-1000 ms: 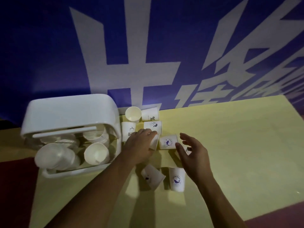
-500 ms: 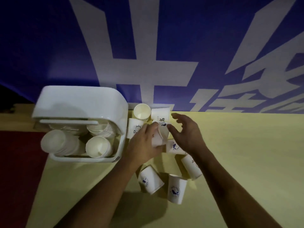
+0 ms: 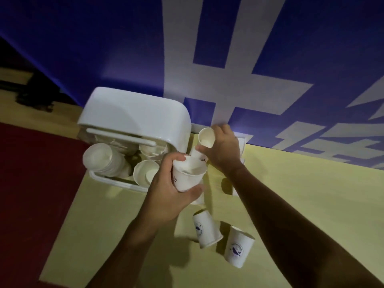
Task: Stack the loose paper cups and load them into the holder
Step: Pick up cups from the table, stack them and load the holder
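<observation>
My left hand (image 3: 166, 194) grips a white paper cup (image 3: 187, 177), mouth up, just right of the white holder (image 3: 135, 119). A second cup sits nested in its mouth. My right hand (image 3: 224, 150) holds another paper cup (image 3: 206, 137) by its side, above and behind the first, mouth turned toward me. The holder's open front shows several stacks of cups (image 3: 104, 161) lying inside. Two loose cups stand upside down on the yellow table (image 3: 311, 204): one (image 3: 205, 230) near my left wrist, one (image 3: 239, 249) to its right. More cups are partly hidden behind my right hand.
A blue banner with large white characters (image 3: 228, 69) hangs right behind the table. A dark red surface (image 3: 35, 194) lies left of the yellow table. The holder stands at the table's back left corner.
My left hand has lifted its cup off the table and turned it mouth up. My right hand has reached back and picked up a cup by the banner. The camera view has tilted.
</observation>
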Motion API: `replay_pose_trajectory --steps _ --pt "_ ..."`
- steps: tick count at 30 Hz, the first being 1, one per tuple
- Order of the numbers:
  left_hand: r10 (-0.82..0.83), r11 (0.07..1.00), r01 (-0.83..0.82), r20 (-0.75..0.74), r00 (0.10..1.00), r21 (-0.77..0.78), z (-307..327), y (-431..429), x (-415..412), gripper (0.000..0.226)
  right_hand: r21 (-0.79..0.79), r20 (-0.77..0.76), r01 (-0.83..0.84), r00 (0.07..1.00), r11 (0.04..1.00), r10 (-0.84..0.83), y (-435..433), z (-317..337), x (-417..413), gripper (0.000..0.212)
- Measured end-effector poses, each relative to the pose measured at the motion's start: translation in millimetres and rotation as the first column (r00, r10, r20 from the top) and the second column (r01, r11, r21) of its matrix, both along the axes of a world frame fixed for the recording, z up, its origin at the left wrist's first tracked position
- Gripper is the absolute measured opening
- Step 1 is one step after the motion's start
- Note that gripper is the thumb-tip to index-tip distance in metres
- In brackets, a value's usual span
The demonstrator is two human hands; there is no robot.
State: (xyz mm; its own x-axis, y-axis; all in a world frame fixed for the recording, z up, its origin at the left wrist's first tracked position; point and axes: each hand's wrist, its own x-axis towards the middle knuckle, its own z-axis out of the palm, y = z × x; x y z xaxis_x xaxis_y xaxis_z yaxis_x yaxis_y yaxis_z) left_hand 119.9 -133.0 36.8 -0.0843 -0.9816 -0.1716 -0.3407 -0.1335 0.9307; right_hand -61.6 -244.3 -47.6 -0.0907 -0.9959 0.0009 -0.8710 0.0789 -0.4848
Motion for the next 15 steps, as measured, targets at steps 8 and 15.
replay_pose_trajectory --steps 8,15 --pt "0.090 0.994 -0.097 -0.122 0.988 -0.048 11.6 14.8 22.8 0.044 0.075 0.204 0.088 0.974 0.993 -0.102 8.4 -1.3 5.8 0.071" --pt "0.116 0.983 -0.139 -0.187 0.976 -0.116 6.5 21.1 86.8 0.070 -0.097 0.296 0.172 0.946 0.980 -0.136 58.4 59.8 18.7 0.078"
